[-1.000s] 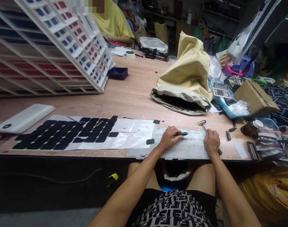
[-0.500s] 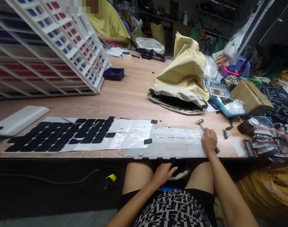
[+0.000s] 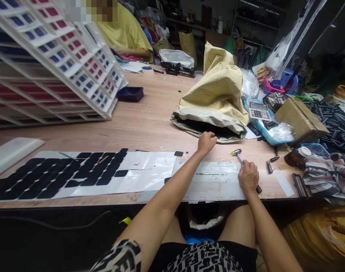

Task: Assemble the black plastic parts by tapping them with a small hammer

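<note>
My right hand (image 3: 248,176) is wrapped around the handle of a small hammer (image 3: 236,152) with a yellow-tipped head, resting at the right end of a clear sheet (image 3: 217,177) on the table's front edge. At the mouth of a cream cloth bag (image 3: 214,88), my left hand (image 3: 207,143) reaches forward, fingers loosely bent and apart, with nothing seen in them. The bag lies with its dark opening toward me; what is inside is hard to make out. Left of the clear sheet, black rounded pieces (image 3: 52,172) lie in rows on white paper (image 3: 150,173).
A white plastic crate (image 3: 84,75) leans at the left, beside a dark blue tray (image 3: 130,94). A calculator (image 3: 259,110), a cardboard box (image 3: 301,119), a brown jar (image 3: 295,158) and striped cloth (image 3: 319,172) crowd the right. Across the table sits a person in yellow (image 3: 124,32).
My left hand has risen from my lap, over the table edge, to the bag's mouth. My right hand stays on the hammer. The view has shifted slightly.
</note>
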